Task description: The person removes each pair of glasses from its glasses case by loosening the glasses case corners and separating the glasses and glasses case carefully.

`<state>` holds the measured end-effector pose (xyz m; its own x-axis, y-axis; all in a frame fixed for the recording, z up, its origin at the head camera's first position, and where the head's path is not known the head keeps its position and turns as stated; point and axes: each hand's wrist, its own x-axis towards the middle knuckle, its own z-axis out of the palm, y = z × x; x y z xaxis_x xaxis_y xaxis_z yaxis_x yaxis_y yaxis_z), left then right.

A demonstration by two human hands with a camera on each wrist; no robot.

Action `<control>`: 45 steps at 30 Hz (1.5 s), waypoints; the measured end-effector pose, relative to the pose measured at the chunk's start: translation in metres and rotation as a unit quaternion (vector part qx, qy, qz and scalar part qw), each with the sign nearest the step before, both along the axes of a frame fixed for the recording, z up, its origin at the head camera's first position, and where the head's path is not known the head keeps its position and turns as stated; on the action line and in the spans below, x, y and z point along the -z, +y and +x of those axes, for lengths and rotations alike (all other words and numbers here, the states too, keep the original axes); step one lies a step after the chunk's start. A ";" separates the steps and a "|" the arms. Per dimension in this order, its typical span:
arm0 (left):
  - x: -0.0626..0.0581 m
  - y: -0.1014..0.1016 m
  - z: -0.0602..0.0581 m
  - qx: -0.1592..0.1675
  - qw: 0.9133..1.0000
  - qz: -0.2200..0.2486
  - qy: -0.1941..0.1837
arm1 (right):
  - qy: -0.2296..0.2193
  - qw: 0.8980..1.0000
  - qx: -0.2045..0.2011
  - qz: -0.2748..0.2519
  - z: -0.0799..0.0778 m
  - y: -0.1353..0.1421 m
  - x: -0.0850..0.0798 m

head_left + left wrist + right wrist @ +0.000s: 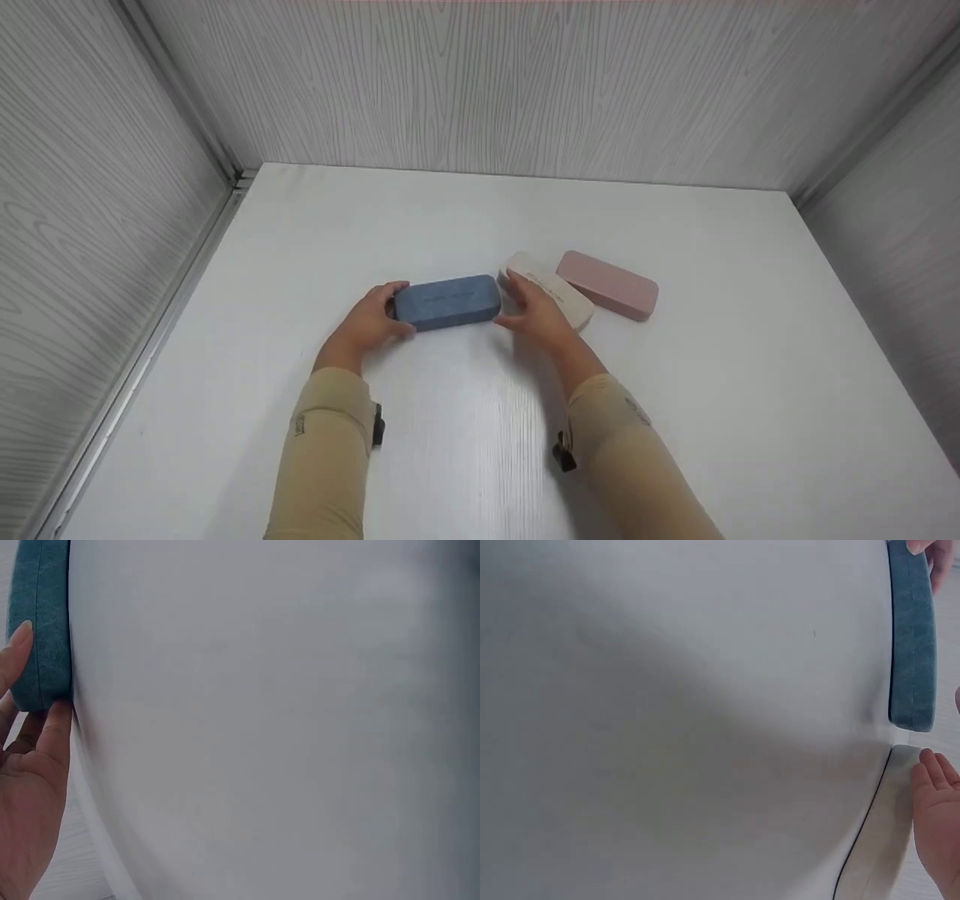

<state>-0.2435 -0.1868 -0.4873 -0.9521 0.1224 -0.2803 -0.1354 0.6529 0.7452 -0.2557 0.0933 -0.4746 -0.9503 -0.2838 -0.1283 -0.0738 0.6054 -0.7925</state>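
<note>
A blue glasses case (450,302) lies on the white table, its long side across my view. My left hand (367,321) holds its left end, thumb at the near side and fingers at the far side. In the left wrist view the thumb presses on the seamed side of the blue case (51,630). My right hand (541,321) is by the case's right end, with its fingers spread and relaxed. A gap shows between it and the blue case (913,652) in the right wrist view. Its fingertips are right at a cream glasses case (571,301), partly hidden under the hand.
A pink glasses case (609,285) lies slanted at the right, against the cream one. Grey wood-grain panels (480,90) stand behind the table (420,217) and at both sides.
</note>
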 end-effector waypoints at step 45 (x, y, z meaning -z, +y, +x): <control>-0.012 -0.013 0.009 -0.061 0.989 0.131 -0.021 | -0.037 0.997 0.007 -0.069 -0.018 -0.009 0.004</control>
